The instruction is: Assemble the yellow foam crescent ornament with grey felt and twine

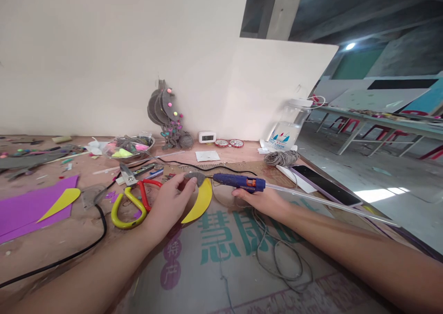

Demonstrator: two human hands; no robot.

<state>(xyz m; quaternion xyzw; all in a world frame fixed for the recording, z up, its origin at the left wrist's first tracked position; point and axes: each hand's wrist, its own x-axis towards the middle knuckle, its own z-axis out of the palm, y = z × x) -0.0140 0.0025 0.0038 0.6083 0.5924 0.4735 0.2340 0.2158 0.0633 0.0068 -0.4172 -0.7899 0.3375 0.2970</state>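
My left hand (pixel 175 196) pinches the upper end of a yellow crescent-shaped cutout (pixel 201 204), where grey yarn (pixel 196 176) covers its tip. The blue glue gun (pixel 235 181) is held in my right hand (pixel 261 202), its nozzle pointing left, at or very near the yarn-covered end; contact is hard to tell. A long clear glue stick (pixel 311 195) sticks out of the gun's back. Loose grey yarn (pixel 277 258) lies in loops on the printed board (pixel 180 286) below my hands. Scissors (pixel 128 210) with yellow and red handles rest beside my left wrist.
Purple sheets (pixel 38 201) with a yellow cutout (pixel 62 204) lie at left, near a black cable (pixel 100 233). Behind stand a bowl of craft bits (pixel 129 148), a grey hanging ornament (pixel 162 109), a small clock (pixel 206 137) and a water bottle (pixel 287 127). A yarn bundle (pixel 282 157) and phone (pixel 325 185) are at right.
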